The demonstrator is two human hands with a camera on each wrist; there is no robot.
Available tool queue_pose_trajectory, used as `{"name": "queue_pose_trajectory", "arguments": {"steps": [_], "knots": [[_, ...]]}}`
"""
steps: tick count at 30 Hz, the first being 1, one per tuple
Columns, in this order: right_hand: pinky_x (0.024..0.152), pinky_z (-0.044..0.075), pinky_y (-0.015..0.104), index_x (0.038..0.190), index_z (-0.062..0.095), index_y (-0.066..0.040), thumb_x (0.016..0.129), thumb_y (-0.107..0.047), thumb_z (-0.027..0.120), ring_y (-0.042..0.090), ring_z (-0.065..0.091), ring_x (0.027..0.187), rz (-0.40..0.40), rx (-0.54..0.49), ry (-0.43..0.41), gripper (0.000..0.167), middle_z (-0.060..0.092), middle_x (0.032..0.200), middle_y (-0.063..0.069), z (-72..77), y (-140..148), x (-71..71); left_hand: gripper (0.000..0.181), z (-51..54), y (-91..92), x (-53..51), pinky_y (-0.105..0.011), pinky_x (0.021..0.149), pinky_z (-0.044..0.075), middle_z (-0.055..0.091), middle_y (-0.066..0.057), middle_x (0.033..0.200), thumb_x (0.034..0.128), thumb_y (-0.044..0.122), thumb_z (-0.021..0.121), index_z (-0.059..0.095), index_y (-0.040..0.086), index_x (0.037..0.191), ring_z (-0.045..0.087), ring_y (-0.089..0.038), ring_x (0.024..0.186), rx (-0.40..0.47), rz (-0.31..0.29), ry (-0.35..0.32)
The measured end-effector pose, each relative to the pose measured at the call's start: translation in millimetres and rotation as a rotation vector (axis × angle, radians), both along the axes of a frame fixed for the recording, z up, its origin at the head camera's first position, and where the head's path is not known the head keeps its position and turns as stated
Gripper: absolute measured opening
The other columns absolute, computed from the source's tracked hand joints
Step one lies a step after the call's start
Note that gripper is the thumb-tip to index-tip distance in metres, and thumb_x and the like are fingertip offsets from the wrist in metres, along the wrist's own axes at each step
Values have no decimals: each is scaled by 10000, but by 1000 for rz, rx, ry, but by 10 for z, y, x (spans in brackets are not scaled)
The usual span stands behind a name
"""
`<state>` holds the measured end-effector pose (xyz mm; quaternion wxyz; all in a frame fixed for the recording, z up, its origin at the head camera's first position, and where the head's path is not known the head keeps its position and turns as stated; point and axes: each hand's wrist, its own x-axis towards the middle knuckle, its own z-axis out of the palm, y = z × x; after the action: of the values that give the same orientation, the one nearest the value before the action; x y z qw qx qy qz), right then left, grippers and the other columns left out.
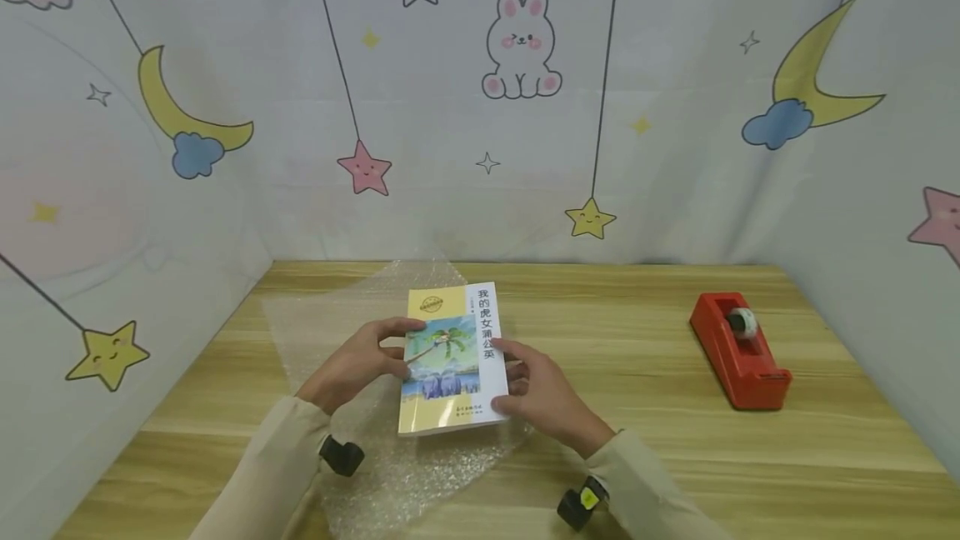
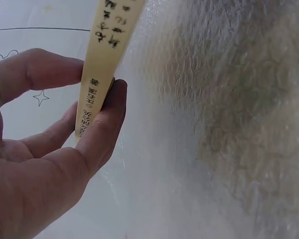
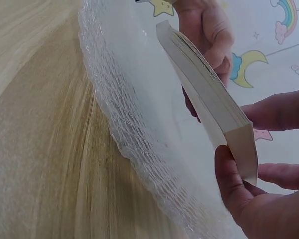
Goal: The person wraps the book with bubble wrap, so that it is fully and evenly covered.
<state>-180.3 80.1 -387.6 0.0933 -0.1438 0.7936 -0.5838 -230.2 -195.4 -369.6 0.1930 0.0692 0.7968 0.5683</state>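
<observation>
A paperback book (image 1: 444, 357) with a yellow, white and blue illustrated cover is held up, cover upward, between both hands. My left hand (image 1: 365, 359) grips its left edge; in the left wrist view the fingers and thumb pinch the yellow spine (image 2: 97, 74). My right hand (image 1: 542, 390) holds the opposite edge, and the right wrist view shows the page edges (image 3: 209, 79) between fingers and thumb. Beneath the book a sheet of clear bubble wrap (image 1: 390, 473) lies on the table, apart from the book in the right wrist view.
On the right of the wooden table (image 1: 615, 332) stands a red tape dispenser (image 1: 738, 352) with a roll of tape in it. White curtains (image 1: 450, 107) printed with moons, stars and a rabbit enclose the table at the back and both sides.
</observation>
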Motion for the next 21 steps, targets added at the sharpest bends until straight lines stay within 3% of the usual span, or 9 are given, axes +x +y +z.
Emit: {"name": "queue_pose_trajectory", "arguments": {"steps": [8,15,21], "knots": [[819,607,363,1514,404,-72,769,52,718,294,690,1083,50,-68,-85,818,387,1556,189,0,-63,8,706,18,-60,16,-351,912,521,350,-159,1590,854,-52,653,416,82,1505,556,-359,1324,3,6,4],[783,600,334,1512,413,-88,779,30,726,240,697,1028,42,-57,-73,805,403,1547,179,-13,-132,16,656,20,-91,27,-361,948,506,368,-207,1571,859,-30,648,456,69,1478,463,-420,1387,-53,48,16],[732,595,297,1517,383,-43,791,43,725,212,715,933,55,-28,-31,808,528,1399,240,-99,-207,33,606,-24,-125,17,-333,914,510,455,-225,1502,842,-57,629,491,24,1427,558,-348,1267,-66,70,21]]}}
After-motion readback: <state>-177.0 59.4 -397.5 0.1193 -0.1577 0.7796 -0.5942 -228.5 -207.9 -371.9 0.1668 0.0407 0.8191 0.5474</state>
